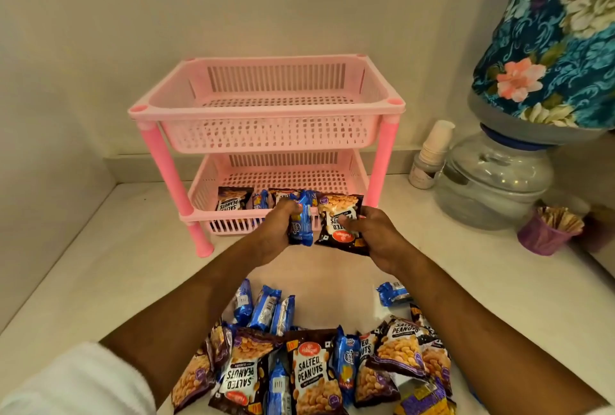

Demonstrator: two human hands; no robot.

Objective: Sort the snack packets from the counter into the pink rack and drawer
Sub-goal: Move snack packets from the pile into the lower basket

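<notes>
Both hands are raised just in front of the pink rack [266, 108], each carrying one packet toward its lower basket [352, 165]. The left hand [276, 225] has its fingers curled round a blue biscuit packet [301, 225], held upright with its long axis pointing away from the person, top end toward the rack. The right hand [376, 235] pinches a salted peanuts packet [339, 225] by its right edge, thumb across the printed face, the packet standing upside down and leaning slightly left.

The lower basket lies directly beyond both packets, its front rim just behind and below them. Inside it, a peanuts packet [233, 203] stands at the left with more packets beside it, so the open room appears to be toward the right, which the right hand is nearer to. The upper basket [159, 108] holds nothing visible.

The remaining pile of snack packets [316, 361] sits on the tabletop [100, 265] close to the person, between the forearms, so most of the sorting is still ahead. No drawer is visible.
</notes>
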